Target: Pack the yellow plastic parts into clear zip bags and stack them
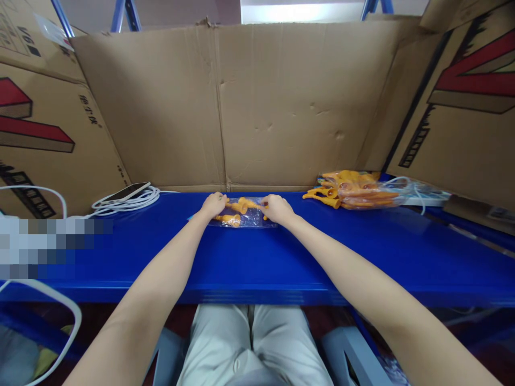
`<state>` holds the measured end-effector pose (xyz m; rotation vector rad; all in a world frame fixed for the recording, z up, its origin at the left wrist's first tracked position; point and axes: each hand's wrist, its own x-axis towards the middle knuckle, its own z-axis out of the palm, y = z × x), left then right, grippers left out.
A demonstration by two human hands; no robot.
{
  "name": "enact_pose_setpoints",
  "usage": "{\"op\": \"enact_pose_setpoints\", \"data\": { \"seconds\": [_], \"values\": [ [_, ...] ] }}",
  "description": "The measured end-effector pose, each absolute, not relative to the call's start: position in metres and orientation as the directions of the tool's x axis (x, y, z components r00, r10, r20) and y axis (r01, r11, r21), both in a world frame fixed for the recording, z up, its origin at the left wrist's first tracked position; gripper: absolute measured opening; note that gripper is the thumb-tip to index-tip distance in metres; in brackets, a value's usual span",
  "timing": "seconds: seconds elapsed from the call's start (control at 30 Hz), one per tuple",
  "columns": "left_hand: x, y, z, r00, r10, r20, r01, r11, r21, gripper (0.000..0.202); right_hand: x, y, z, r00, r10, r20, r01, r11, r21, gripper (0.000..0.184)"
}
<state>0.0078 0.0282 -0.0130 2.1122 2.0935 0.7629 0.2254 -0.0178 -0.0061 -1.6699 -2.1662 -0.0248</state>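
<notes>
A clear plastic bag (257,219) lies on the blue table between my hands, with a few orange horn-shaped pieces (231,220) in or on it. My left hand (214,205) has its fingers closed at the bag's left end, next to a bluish corner. At the right end my right hand (278,209) is closed, its fingertips pinching by the thin tail of one orange piece. Whether those fingertips hold only the film or the piece too, I cannot tell.
To the right sits a larger bag of orange pieces (362,190), some loose beside it. A phone (126,192) rests on a coiled white cable (132,201) at the left. Cardboard walls (298,107) enclose the back and sides of the blue table (257,262).
</notes>
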Motion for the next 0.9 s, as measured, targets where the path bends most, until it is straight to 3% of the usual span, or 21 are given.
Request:
{"op": "enact_pose_setpoints", "data": {
  "seconds": [0.13,0.27,0.37,0.53,0.73,0.8,0.9],
  "values": [
    [0.008,0.026,-0.011,-0.108,0.964,0.242,0.883,-0.019,0.469,0.041,0.222,-0.007,-0.018,-0.239,0.895,0.376,0.850,0.380,-0.364,0.024],
    [0.009,0.023,-0.010,-0.083,0.967,0.242,0.863,-0.052,0.503,0.039,0.219,0.001,-0.028,-0.268,0.911,0.314,0.750,0.402,-0.525,0.021],
    [0.010,0.024,-0.012,-0.072,0.968,0.242,0.857,-0.064,0.511,0.038,0.221,0.003,-0.030,-0.337,0.899,0.281,0.691,0.439,-0.574,0.026],
    [0.010,0.027,-0.013,0.001,0.964,0.266,0.891,-0.122,0.438,0.043,0.225,-0.005,-0.023,-0.391,0.896,0.209,0.727,0.440,-0.527,0.044],
    [0.012,0.034,-0.018,0.183,0.963,0.199,0.943,-0.229,0.240,0.053,0.226,-0.004,-0.019,-0.382,0.903,0.195,0.763,0.427,-0.486,0.043],
    [0.012,0.038,-0.022,0.218,0.966,0.140,0.949,-0.243,0.200,0.057,0.232,0.002,-0.016,-0.314,0.922,0.226,0.808,0.385,-0.446,0.037],
    [0.011,0.044,-0.028,0.228,0.971,0.077,0.956,-0.238,0.170,0.062,0.252,0.010,-0.009,-0.074,0.960,0.269,0.904,0.178,-0.388,0.030]
  ]
}}
